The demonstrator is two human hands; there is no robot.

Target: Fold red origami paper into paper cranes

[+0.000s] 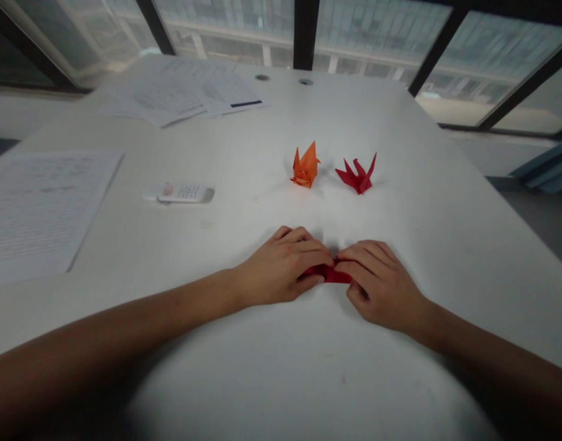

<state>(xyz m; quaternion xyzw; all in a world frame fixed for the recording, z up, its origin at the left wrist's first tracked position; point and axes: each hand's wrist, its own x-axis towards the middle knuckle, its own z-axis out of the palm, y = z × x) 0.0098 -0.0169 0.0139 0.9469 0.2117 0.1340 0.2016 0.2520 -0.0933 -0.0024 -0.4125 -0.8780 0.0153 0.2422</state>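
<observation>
A small folded piece of red paper [329, 274] lies on the white table [308, 367], mostly hidden under my fingers. My left hand [281, 264] presses on its left part, fingers together and curled over it. My right hand [379, 278] covers its right part the same way, fingertips meeting the left hand's. Farther back stand an orange origami crane [305, 166] and a red origami crane [358, 174], side by side and apart from my hands.
A white remote control [180, 193] lies to the left of the cranes. Printed sheets [37, 208] rest at the left edge, and more papers [184, 92] at the far left. Windows [377, 30] run behind the table's far edge.
</observation>
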